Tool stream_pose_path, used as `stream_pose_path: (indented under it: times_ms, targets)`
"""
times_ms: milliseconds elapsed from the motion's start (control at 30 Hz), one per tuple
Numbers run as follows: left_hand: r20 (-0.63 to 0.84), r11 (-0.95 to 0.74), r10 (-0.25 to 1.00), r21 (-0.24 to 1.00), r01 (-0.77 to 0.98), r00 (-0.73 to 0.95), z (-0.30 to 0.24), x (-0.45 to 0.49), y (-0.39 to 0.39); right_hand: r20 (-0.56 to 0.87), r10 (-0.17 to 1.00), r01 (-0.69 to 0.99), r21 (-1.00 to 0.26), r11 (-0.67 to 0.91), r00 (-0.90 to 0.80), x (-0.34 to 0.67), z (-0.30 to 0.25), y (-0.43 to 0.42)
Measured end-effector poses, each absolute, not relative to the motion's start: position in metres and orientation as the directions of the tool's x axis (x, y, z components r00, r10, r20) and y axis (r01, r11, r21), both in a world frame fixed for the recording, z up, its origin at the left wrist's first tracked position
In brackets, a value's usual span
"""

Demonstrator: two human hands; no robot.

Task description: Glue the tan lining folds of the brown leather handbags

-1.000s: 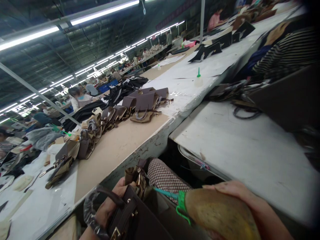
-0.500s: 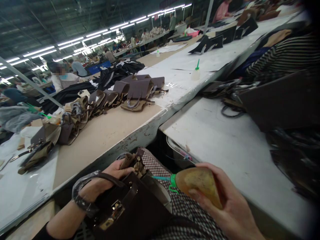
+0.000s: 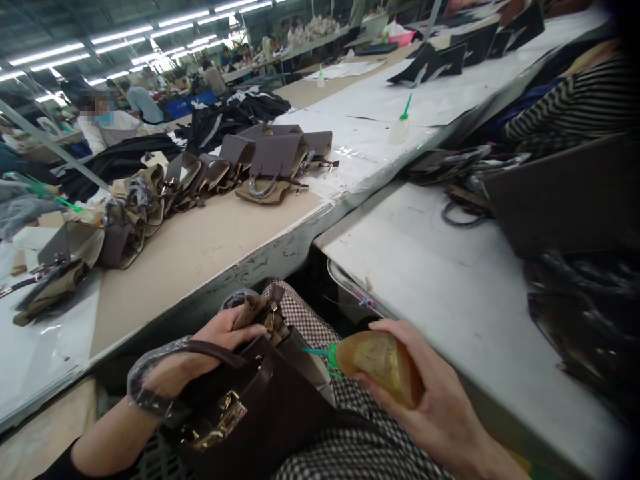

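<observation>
A dark brown handbag point(image 3: 280, 400) with gold clasp hardware rests on my lap over checked cloth. My left hand point(image 3: 225, 337) reaches through its plastic-wrapped handle point(image 3: 150, 380) and grips the bag's olive-brown lining at the opening. In my right hand point(image 3: 425, 393) is a squeezable glue bottle point(image 3: 383, 367) of amber liquid, tilted on its side. Its thin green nozzle point(image 3: 317, 351) points left at the bag's open edge; whether the tip touches cannot be made out.
Several brown bags point(image 3: 275, 157) stand on the long table point(image 3: 200, 247) ahead. A white side table point(image 3: 420, 247) lies to my right, with dark bag pieces point(image 3: 560, 200). Another glue bottle point(image 3: 400, 127) stands further back. A person's striped sleeve point(image 3: 555, 110) shows at right.
My right hand and the glue bottle have shifted slightly left. The bag and my left hand also sit a little further left, while the camera view has tipped down slightly.
</observation>
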State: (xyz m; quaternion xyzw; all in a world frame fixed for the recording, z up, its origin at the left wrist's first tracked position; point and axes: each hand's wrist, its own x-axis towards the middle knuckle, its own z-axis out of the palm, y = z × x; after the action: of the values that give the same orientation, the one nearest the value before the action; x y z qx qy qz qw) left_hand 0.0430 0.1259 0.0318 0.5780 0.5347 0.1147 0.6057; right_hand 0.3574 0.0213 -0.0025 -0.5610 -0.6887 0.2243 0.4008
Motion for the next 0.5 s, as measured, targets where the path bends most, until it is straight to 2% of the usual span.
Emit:
stream_pose_path:
  times_ms: [333,500]
  targets:
    - [-0.532,0.383,0.763,0.829,0.406,0.367,0.036,0.047,0.115,0.232,0.961,0.628,-0.729,0.273,-0.148,0.368,-0.011,0.008]
    - [-0.537,0.356,0.774,0.806,0.473,0.334,0.039,0.048,0.111,0.172,0.972,0.643,-0.729,0.235,-0.16,0.373,-0.016,0.002]
